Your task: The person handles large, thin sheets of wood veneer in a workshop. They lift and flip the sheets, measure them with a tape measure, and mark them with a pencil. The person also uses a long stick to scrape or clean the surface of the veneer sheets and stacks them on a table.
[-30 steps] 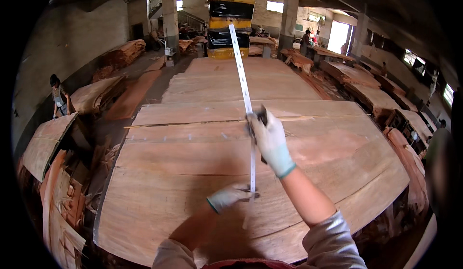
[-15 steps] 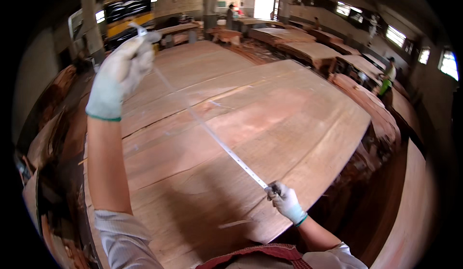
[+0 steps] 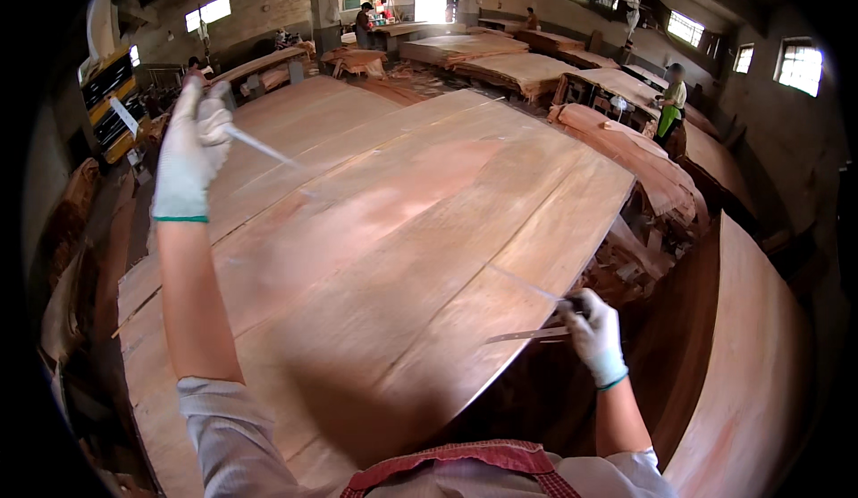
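Tape strip is now stretched across the veneer sheet (image 3: 384,257): a second ago both hands sat together mid-sheet on one seam, now they're well apart.

Left hand (image 3: 192,145), white glove, raised high over the far-left part of the stack and closed around one end of the thin white tape (image 3: 259,147). Half a second ago it was already up; it now sits a bit lower and nearer the sheet.

Right hand (image 3: 592,330), also gloved, is at the near right edge of the sheet, fingers closed on the other end of the tape together with a thin flat blade-like tool (image 3: 527,334) that points left over the wood. Can't tell for certain whether that's a knife or a loose bit of tape; it's blurred.

The middle run of the tape is motion-blurred and hardly visible; only the stub by the left hand and a faint line near the right hand read clearly. My read: the line runs diagonally above the sheet, not yet pressed down on it.

Head has swung right since the earlier views, so the yellow-black machine (image 3: 109,105) is now at far left. A person in a green apron (image 3: 670,109) stands at another counter (image 3: 626,83) far right, well apart.
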